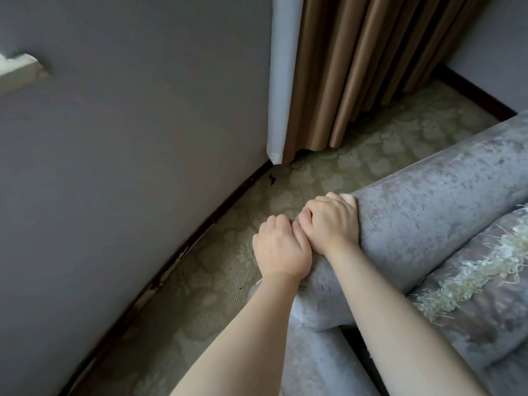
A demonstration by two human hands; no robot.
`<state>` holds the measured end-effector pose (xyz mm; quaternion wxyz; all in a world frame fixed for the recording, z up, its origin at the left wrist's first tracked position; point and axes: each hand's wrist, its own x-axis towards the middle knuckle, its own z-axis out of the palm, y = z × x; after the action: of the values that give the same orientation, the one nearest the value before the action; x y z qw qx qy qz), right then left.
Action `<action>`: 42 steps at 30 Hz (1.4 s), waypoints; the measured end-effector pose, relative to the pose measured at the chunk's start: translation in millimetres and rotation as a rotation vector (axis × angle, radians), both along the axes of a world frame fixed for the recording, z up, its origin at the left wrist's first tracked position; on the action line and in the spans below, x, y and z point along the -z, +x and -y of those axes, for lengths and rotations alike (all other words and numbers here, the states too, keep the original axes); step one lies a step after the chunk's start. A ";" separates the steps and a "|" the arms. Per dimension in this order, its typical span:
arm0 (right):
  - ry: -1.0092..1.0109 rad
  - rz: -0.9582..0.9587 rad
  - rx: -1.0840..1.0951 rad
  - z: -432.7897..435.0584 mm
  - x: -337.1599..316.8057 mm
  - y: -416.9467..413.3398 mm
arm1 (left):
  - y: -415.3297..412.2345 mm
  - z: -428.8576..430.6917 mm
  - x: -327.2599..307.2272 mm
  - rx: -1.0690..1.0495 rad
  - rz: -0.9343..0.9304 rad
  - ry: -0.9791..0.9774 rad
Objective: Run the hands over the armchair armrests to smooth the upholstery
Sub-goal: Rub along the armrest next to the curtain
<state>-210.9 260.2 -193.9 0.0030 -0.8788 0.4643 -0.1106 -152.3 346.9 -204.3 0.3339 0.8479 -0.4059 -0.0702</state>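
Armrest [428, 195]: fat grey velvet roll, lower right of view, running up toward the right edge; judged soft and padded, nap marks easily, too bulky to grasp, so flat palms along the top should work best; right hand [331, 221] sits on its outer flank, fingers curled over the roll; left hand [281, 247] just beside it, touching, fingers bent down out of sight, grip cannot be told; fringed cushion [471, 267] lies against the inner side; patterned carpet [343, 167] below; grey wall [143, 138] with dark skirting [200, 224] near; brown curtain [357, 67] behind.
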 end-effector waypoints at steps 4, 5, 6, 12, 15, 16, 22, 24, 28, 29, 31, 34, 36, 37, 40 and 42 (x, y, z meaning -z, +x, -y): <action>0.009 0.075 -0.004 1.7 0.3 1.1 | 0.2 3.1 -1.1 -0.026 0.047 -0.042; 0.013 0.079 -0.007 2.3 0.6 1.5 | 0.3 3.6 -1.1 -0.032 0.051 -0.038; 0.016 0.079 -0.012 2.6 1.0 1.7 | 0.3 3.7 -1.2 -0.034 0.050 -0.023; 0.040 0.104 -0.069 -0.7 1.0 -7.5 | -11.6 0.5 -7.2 -0.108 0.032 0.044; 0.050 0.049 -0.125 -6.7 -4.3 -21.7 | -26.4 -6.1 -11.2 -0.133 0.000 0.035; 0.054 0.026 -0.148 -9.9 -6.9 -27.5 | -32.7 -10.0 -12.7 -0.141 -0.010 0.039; 0.083 -0.062 -0.233 -51.8 -10.4 -52.0 | -57.3 -57.6 -12.9 -0.158 0.001 0.076; 0.079 -0.072 -0.220 -58.3 -9.3 -48.2 | -53.8 -63.3 -12.2 -0.149 -0.009 0.077; 0.052 0.019 -0.127 -56.3 -1.6 -37.5 | -44.8 -61.0 -5.8 -0.129 -0.003 0.023; 0.041 0.039 -0.111 -55.5 0.6 -35.3 | -42.8 -60.4 -3.2 -0.126 0.002 -0.002; 0.013 0.067 -0.094 -54.2 3.7 -32.5 | -40.0 -59.6 0.1 -0.117 0.014 -0.048; -0.017 0.084 -0.085 -53.2 3.9 -30.2 | -36.4 -57.4 1.2 -0.095 0.029 -0.092; -0.019 0.078 -0.082 -52.0 4.2 -28.9 | -34.3 -55.3 1.7 -0.086 0.019 -0.113; -0.017 0.078 -0.083 -51.2 4.1 -28.4 | -33.9 -54.6 1.8 -0.088 0.014 -0.117; -0.016 0.095 -0.085 -50.5 4.4 -27.9 | -33.5 -54.0 1.5 -0.097 0.002 -0.109; -0.028 0.104 -0.086 -50.2 5.1 -27.9 | -33.7 -53.3 1.6 -0.094 0.003 -0.111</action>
<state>-238.8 310.4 -199.0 0.0196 -0.8908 0.4239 -0.1621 -186.0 400.3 -205.8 0.3829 0.8462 -0.3692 -0.0305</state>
